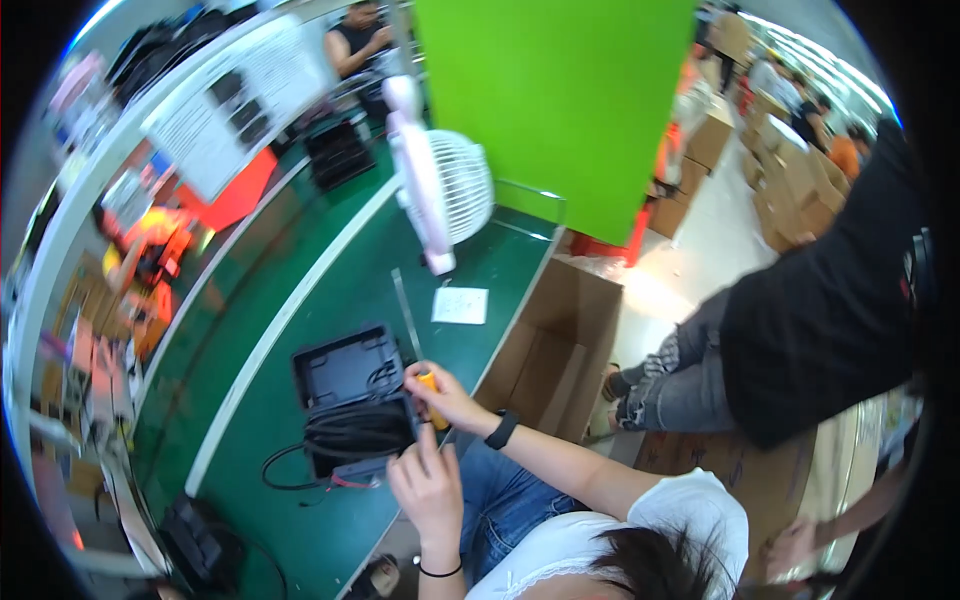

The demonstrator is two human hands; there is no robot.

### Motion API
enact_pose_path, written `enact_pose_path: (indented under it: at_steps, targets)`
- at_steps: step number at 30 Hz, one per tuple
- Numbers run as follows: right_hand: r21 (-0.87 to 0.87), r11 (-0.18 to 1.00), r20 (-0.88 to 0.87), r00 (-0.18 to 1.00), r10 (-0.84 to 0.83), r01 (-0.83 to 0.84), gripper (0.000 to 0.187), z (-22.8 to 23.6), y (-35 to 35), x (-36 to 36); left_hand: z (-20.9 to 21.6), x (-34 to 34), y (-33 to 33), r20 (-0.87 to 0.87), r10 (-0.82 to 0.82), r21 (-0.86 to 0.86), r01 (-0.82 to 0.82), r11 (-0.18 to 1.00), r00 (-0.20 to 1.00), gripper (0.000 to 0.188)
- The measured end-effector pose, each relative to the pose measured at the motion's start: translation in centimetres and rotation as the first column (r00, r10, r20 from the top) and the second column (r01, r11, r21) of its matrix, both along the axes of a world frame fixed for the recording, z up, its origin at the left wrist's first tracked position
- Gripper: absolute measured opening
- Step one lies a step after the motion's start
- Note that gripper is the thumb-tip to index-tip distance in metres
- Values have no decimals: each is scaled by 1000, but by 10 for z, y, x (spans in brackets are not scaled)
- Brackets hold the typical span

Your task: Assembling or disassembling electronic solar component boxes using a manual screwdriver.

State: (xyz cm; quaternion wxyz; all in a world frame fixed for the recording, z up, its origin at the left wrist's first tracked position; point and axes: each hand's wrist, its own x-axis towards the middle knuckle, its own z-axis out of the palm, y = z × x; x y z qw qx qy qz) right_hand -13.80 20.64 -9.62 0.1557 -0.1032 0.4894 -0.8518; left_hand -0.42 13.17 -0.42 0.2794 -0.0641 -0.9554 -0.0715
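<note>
My right hand, with a dark watch on its wrist, is closed around the yellow-and-black handle of a long screwdriver. Its thin metal shaft points away over the green table. My left hand is just nearer to me, fingers stretched out, fingertips close to the handle's lower end; whether they touch it I cannot tell. Beside both hands lies an opened dark grey plastic case, lid raised on its far side. A coiled black cable fills the case, and a loop hangs out to the left.
A pink-and-white fan stands farther back on the green table, near a small white paper. Another black case sits at the lower left. An open cardboard box and a person in black are at the right.
</note>
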Motion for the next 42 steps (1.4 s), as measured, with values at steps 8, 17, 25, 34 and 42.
enact_pose_path:
  at_steps: [8, 17, 25, 34, 42]
  targets:
    - [115, 993, 14, 999, -32, 30, 25, 19, 10, 3, 51, -29, -95, -228, 192, 251, -133, 959, 955, 34]
    - [45, 999, -71, 997, 23, -20, 39, 6, 16, 4, 7, 3, -94, -39, 424, 139, -415, 899, 905, 45]
    - [144, 957, -140, 952, 271, -251, 79, 24, 31, 15, 29, 41, -78, 134, 401, 74, -413, 908, 906, 53]
    - [281, 938, -218, 938, 268, -202, 86, 23, 38, 1, 46, 31, -136, -354, 461, 413, -306, 858, 814, 20]
    - [286, 926, -205, 928, 310, -246, 90, 30, 40, 5, -17, 93, -207, 38, 856, 141, -851, 505, 515, 43]
